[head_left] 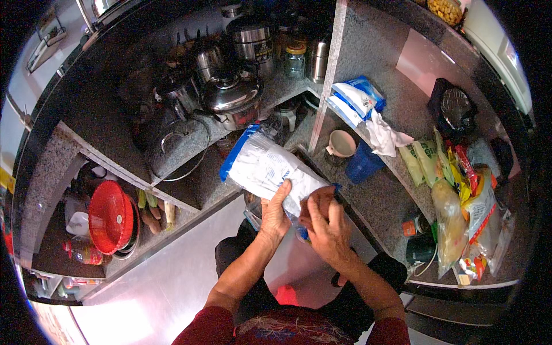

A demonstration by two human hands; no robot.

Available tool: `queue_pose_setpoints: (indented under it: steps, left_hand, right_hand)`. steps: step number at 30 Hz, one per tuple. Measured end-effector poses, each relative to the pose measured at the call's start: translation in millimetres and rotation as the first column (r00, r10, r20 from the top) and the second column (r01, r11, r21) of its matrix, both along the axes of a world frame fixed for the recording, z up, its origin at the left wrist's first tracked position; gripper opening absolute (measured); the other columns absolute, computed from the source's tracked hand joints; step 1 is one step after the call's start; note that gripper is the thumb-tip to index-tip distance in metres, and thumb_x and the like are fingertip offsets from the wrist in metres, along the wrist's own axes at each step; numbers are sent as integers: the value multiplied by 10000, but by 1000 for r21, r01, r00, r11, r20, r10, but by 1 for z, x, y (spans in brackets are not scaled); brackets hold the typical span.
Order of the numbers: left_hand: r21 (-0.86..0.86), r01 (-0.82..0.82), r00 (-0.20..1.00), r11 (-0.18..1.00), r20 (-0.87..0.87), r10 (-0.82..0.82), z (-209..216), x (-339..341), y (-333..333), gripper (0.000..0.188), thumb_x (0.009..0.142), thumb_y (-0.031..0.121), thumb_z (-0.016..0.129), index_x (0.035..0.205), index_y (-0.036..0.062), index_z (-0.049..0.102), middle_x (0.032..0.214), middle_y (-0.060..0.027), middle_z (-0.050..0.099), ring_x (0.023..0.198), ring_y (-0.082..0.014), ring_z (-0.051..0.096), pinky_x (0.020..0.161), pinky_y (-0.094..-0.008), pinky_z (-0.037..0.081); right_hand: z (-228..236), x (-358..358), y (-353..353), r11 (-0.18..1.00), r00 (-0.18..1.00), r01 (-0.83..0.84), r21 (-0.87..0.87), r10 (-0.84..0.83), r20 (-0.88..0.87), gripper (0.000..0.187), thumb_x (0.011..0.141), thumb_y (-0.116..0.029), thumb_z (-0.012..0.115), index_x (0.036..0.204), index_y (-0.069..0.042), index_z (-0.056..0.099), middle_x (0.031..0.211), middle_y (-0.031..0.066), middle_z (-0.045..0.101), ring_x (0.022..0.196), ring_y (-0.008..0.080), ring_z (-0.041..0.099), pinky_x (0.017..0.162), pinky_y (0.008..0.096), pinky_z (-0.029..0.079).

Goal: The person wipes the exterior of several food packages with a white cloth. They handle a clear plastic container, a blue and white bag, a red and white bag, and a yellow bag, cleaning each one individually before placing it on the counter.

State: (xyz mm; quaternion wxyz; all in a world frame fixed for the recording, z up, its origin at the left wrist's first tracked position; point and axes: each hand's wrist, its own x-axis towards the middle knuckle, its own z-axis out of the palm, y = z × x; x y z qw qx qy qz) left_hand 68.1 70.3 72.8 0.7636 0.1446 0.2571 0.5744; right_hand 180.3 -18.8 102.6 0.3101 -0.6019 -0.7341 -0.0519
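Observation:
A white plastic bag [261, 164] with a blue band along its far end is held up in front of me, tilted, over the inside corner of the shelves. My left hand [276, 214] grips its near side, thumb lying on top. At the bag's near right end, my right hand [326, 230] pinches with bent fingers. A reddish-brown patch shows beside those fingers; what it is, I cannot make out. Clear, crumpled plastic hangs beneath the hands. The bag's contents are hidden.
Steel pots [233, 98] and a glass jar [295, 62] stand on the back shelf. To the right are a white cup [341, 144], a blue cup [363, 163], another blue-white packet [357, 99] and several food bags [448, 218]. A red basket [111, 217] sits at left.

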Motion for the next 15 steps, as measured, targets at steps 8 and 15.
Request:
queue_pose_setpoints:
  steps: [8, 15]
  left_hand:
    - [-105, 193, 970, 975, 172, -174, -8, -20, 6, 476, 774, 111, 659, 1203, 47, 462, 1076, -83, 582, 982, -236, 573, 879, -378, 468]
    - [-61, 297, 944, 953, 166, -284, 1, -23, -2, 561, 712, 119, 702, 1214, 56, 458, 1098, -105, 579, 1002, -264, 570, 905, -422, 459]
  right_hand:
    - [26, 9, 2, 974, 984, -166, 156, 153, 90, 454, 705, -83, 613, 1154, -72, 550, 1026, 146, 485, 864, 317, 505, 732, 413, 460]
    - [32, 69, 13, 980, 953, 145, 136, -101, -287, 272, 751, 30, 556, 1020, 15, 592, 1061, 129, 515, 1010, 278, 515, 844, 359, 426]
